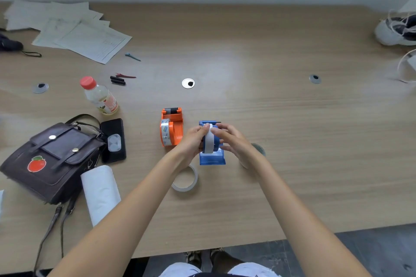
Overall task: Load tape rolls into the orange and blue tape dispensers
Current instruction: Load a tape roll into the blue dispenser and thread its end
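Now both hands meet over the blue dispenser [212, 158] at mid-table: the left hand [193, 139] and right hand [233, 139] pinch a white tape roll [208, 141] seated upright in it, apparently by its loose end. Just left stands the orange dispenser [172, 127], clear tape loaded.

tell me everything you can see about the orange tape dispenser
The orange tape dispenser looks like glossy plastic and rests on the wooden table, left of the blue dispenser. A dark grey ribbed part crosses its far end. A clear printed tape roll sits in its left side. Neither hand touches it.
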Demonstrator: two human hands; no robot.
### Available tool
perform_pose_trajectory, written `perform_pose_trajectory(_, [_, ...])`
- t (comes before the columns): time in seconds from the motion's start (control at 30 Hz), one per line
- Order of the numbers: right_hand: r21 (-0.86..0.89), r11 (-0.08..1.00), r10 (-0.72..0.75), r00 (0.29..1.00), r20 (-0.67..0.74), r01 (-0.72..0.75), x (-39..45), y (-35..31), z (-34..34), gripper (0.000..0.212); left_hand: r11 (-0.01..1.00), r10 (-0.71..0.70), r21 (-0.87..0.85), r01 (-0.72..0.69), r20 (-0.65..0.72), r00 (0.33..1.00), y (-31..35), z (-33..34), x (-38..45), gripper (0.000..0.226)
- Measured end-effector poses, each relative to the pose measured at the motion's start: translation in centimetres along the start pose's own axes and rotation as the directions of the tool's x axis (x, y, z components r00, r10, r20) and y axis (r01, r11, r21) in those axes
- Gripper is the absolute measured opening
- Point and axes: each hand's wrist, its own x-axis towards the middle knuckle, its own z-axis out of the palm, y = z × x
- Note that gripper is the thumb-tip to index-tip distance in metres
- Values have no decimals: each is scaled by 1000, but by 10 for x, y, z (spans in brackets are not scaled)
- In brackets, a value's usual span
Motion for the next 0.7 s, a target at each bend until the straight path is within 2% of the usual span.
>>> perform_pose_trajectory(0.07, [-83,996,29,1000,6,-28,5,-2,1,67,1000,-10,3,10,-37,999,-1,-1,3,40])
perform_pose_trajectory(0.13, [-91,995,44,998,38,-40,9,-3,1,71,999,-27,-22,26,-55,998,-1,-2,5,43])
perform_pose_trajectory(0.23, [-16,999,47,993,105,-46,15,4,2,60,998,-45,-46,43,-52,998,-1,-2,7,42])
perform_pose_trajectory(0.33, [69,996,49,994,100,-56,21,9,2,64,997,-58,-59,54,-67,996,0,0,8,43])
perform_pose_trajectory(0.47, [74,993,79,992,102,-87,25,14,-2,68,995,-63,-79,58,-60,996,-1,0,11,45])
perform_pose_trajectory(0.53, [10,996,91,993,79,-92,24,10,-11,64,993,-56,-105,48,-70,996,-3,0,16,43])
perform_pose_trajectory(0.6, [-64,995,81,996,26,-79,28,2,-31,70,990,-57,-132,44,-97,994,-6,-2,23,39])
perform_pose_trajectory(0.7, [-136,990,-5,977,-211,-24,44,-8,-79,69,984,-61,-171,42,-112,992,-9,-4,33,35])
